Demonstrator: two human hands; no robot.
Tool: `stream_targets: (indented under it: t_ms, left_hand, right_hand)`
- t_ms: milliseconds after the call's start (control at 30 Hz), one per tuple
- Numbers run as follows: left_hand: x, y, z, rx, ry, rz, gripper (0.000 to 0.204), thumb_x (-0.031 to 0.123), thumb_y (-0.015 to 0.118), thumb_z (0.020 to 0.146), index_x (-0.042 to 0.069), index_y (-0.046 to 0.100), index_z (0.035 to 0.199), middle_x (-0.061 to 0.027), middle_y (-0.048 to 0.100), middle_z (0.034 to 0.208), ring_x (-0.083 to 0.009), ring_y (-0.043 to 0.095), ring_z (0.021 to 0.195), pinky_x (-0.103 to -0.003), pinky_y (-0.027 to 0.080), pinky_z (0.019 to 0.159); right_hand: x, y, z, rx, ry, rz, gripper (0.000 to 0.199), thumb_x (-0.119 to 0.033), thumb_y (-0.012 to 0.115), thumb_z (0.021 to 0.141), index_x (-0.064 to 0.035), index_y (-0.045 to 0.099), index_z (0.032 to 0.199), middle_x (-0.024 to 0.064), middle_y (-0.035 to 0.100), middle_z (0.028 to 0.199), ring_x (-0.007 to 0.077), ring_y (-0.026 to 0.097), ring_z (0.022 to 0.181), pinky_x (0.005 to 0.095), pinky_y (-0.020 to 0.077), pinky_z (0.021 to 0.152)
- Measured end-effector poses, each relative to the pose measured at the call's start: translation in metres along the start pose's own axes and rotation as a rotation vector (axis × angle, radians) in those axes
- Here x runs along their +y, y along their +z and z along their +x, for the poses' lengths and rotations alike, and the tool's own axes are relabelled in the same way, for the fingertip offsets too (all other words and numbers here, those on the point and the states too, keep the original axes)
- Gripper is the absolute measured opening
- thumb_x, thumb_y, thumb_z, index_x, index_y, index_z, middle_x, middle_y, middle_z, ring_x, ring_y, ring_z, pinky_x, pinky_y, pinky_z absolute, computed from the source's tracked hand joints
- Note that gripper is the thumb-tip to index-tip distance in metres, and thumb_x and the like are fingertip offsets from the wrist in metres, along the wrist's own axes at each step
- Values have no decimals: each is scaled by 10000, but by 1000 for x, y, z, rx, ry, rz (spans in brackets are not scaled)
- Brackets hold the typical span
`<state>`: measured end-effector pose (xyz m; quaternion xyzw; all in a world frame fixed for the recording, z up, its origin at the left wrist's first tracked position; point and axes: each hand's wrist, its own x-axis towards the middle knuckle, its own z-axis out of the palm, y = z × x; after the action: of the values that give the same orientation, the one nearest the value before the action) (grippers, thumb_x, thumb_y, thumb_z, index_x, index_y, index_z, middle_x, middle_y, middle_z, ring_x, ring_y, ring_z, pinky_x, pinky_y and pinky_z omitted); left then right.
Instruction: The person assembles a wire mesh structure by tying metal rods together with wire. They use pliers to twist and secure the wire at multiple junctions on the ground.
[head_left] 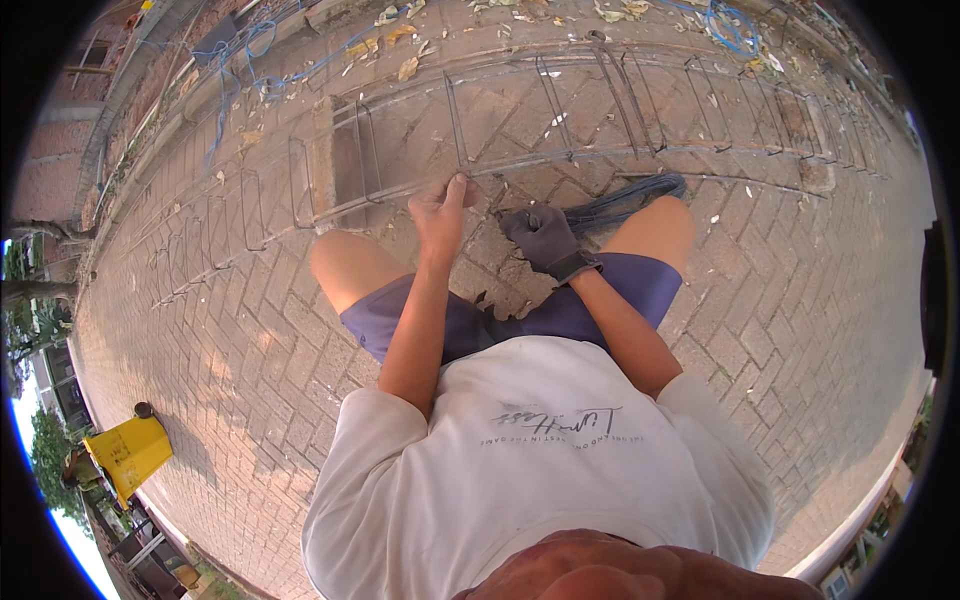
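Note:
A long cage of thin steel bars and bent stirrups, a rebar cage (pixel 570 153), stretches left to right across the paving in front of my knees. My bare left hand (pixel 437 218) is at its near bar, thumb and fingers pinched together beside a stirrup. What sits in that pinch is too small to make out. My right hand (pixel 545 240), in a dark glove, is closed in a fist a little nearer to me and to the right. Something small and dark shows at its fingers, its kind unclear. Just beyond the glove lies a bundle of dark tie wire (pixel 630 198), by my right knee.
Blocks support the cage at the left (pixel 323 160) and right (pixel 815 175). Blue cord (pixel 735 30) and dry leaves (pixel 408 68) are scattered along the far side. A yellow bin (pixel 132 455) stands at the lower left on the brick paving (pixel 250 370).

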<state>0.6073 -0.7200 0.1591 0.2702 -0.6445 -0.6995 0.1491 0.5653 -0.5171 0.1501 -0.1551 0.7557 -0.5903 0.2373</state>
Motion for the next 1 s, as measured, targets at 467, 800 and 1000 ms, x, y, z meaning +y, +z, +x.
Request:
stream_targets:
  t_ms: [467, 800, 1000]
  left_hand:
    - [-44, 8, -7, -21, -182, -196, 154, 100, 702, 1050, -52, 703, 1025, -121, 747, 925, -209, 744, 791, -389, 663, 758]
    - [-9, -51, 32, -452, -16, 247, 102, 75, 749, 981, -5, 809, 1005, -97, 802, 936, -208, 779, 819, -343, 638, 776]
    - [11, -79, 86, -122, 464, 1060, 353, 334, 836, 873, 90, 855, 1128, -163, 827, 1022, -359, 797, 940, -424, 610, 878]
  right_hand:
    - [21, 1, -1, 59, 89, -686, 206, -246, 737, 953, -64, 797, 1030, 179, 778, 897, 386, 753, 839, 481, 577, 781]
    - [36, 1, -2, 82, 363, 143, 211, -229, 816, 950, -46, 835, 1053, 28, 742, 745, 100, 610, 626, 308, 486, 604]
    - [35, -25, 3, 223, 312, -568, 292, -320, 706, 950, -43, 799, 944, 197, 768, 836, 393, 738, 771, 477, 565, 757]
